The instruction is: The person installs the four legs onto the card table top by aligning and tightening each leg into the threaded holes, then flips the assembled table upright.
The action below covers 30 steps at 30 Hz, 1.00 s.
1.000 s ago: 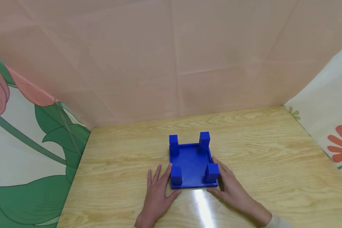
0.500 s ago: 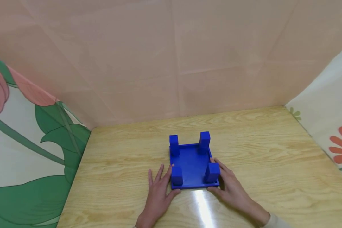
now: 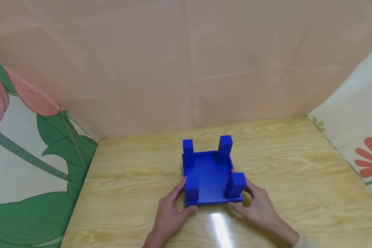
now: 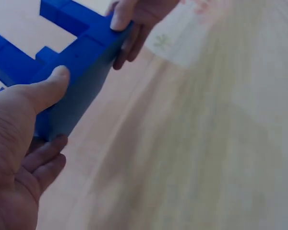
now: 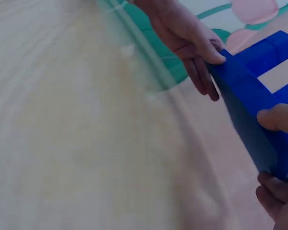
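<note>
A blue square piece (image 3: 209, 177) with a raised rim and a thick post at each corner, like a small upturned table, is held off the tabletop, posts upward. My left hand (image 3: 168, 214) grips its near left corner, thumb on the front wall and fingers at the side and underneath. At the near right corner my right hand (image 3: 260, 208) holds it the same way, its thumb (image 5: 278, 118) against the front wall. The flat underside (image 4: 84, 108) shows in both wrist views. Some right fingers are hidden behind the near right post (image 3: 236, 184).
The piece is above a wood-grain tabletop (image 3: 136, 165). A plain pinkish cloth (image 3: 148, 69) hangs along the back. Flower-printed cloths stand at the left (image 3: 24, 148) and right (image 3: 359, 131). A bright light reflection lies on the table's front part.
Both hands have taken hold of the blue piece and raised it from the tabletop. The left fingers, spread on the table before, now reach around its side and under it.
</note>
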Available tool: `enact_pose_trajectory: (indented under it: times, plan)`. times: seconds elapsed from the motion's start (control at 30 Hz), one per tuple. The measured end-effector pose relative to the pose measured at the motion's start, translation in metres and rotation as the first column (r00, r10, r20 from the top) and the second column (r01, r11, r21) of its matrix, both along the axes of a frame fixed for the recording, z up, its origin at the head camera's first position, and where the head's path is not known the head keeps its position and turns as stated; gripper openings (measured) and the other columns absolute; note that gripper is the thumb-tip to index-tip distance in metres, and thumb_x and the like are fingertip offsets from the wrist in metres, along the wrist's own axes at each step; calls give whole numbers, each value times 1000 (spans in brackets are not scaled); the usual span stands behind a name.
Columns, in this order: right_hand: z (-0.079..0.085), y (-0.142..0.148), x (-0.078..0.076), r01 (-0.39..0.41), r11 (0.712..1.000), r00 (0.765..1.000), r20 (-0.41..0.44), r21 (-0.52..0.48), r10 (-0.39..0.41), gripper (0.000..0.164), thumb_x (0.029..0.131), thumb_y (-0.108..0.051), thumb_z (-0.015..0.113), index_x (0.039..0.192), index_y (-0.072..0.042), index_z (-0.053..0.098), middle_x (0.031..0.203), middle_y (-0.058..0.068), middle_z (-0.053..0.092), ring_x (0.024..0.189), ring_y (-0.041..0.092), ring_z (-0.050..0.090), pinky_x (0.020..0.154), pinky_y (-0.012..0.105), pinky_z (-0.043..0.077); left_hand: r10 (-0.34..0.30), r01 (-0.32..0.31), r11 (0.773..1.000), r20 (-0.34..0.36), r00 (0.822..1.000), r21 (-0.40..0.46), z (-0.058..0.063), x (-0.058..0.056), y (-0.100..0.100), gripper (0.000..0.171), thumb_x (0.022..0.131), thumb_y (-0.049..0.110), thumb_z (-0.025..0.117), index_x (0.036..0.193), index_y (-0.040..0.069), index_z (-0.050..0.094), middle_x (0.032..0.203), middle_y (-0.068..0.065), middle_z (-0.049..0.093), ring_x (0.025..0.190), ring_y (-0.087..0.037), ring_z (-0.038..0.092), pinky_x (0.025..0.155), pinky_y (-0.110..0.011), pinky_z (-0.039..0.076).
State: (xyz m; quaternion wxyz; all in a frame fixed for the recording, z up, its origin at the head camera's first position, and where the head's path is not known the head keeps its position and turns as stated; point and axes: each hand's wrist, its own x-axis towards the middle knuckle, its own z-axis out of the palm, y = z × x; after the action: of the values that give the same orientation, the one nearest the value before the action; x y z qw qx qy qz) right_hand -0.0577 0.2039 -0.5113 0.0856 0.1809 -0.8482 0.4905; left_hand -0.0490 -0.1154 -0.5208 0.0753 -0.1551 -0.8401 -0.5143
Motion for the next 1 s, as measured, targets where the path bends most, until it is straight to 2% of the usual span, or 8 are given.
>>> enact_pose_trajectory:
  times: [0.2, 0.27, 0.4, 0.5, 0.6, 0.73, 0.9, 1.0]
  plan:
    - [23, 10, -1, -64, 998, 987, -149, -27, 59, 107, 60, -3, 110, 156, -6, 63, 138, 2, 77, 116, 4, 75, 105, 14, 54, 92, -83, 995, -177, 980, 62, 15, 2, 7, 84, 67, -9, 101, 144, 3, 73, 129, -11, 81, 107, -23, 83, 96, -26, 64]
    - [26, 12, -2, -40, 999, 969, -246, -17, 35, 88, 73, -19, 108, 150, -3, 68, 134, -2, 77, 112, 3, 76, 100, 13, 56, 153, -149, 988, -291, 944, 38, 17, 2, 11, 76, 62, -19, 95, 133, 2, 79, 115, -10, 85, 95, -21, 85, 87, -23, 66]
    - [25, 7, -5, 50, 997, 898, -434, -63, -73, 62, 99, -46, 84, 132, 5, 78, 125, -4, 77, 105, -6, 75, 92, 12, 58, 224, -250, 968, -497, 839, 14, 18, 1, 17, 56, 63, -20, 90, 113, 4, 84, 98, -8, 86, 79, -18, 84, 76, -22, 67]
    - [24, 1, -6, 88, 992, 844, -522, -94, -124, 59, 105, -49, 74, 124, 7, 81, 121, -3, 79, 105, -8, 75, 89, 12, 59, 204, -227, 973, -564, 800, 31, 20, 0, 18, 46, 68, -19, 86, 109, 2, 83, 96, -10, 85, 78, -20, 84, 76, -24, 67]
    - [22, -2, -7, 95, 993, 800, -589, -64, -115, 55, 109, -45, 71, 121, 8, 81, 114, 6, 83, 106, -5, 75, 88, 13, 60, 163, -191, 981, -591, 790, 15, 23, -1, 15, 40, 76, -15, 82, 114, -1, 82, 101, -13, 85, 82, -23, 84, 77, -25, 67]
    - [25, -3, -6, 159, 987, 780, -616, 30, -107, 56, 114, -46, 61, 120, 7, 82, 107, 13, 85, 97, 4, 81, 84, 13, 61, 106, -197, 977, -606, 788, -85, 31, -2, 9, 41, 82, -11, 81, 122, -4, 80, 108, -15, 85, 85, -24, 85, 76, -25, 67]
    - [32, 1, -6, 254, 958, 769, -629, 135, -115, 57, 116, -49, 53, 121, -1, 83, 123, 17, 79, 81, 25, 82, 61, 13, 59, 98, -328, 909, -635, 766, -256, 43, -6, 4, 38, 82, -1, 84, 119, 7, 83, 124, -8, 82, 83, -18, 83, 60, -27, 64]
    - [36, 3, -11, 228, 966, 781, -616, 120, -108, 56, 115, -50, 55, 122, -2, 83, 132, 21, 75, 98, 25, 80, 75, 11, 60, 91, -344, 890, -624, 776, -298, 48, -8, 2, 34, 84, 7, 86, 118, 8, 82, 132, -8, 79, 93, -22, 83, 69, -37, 68]
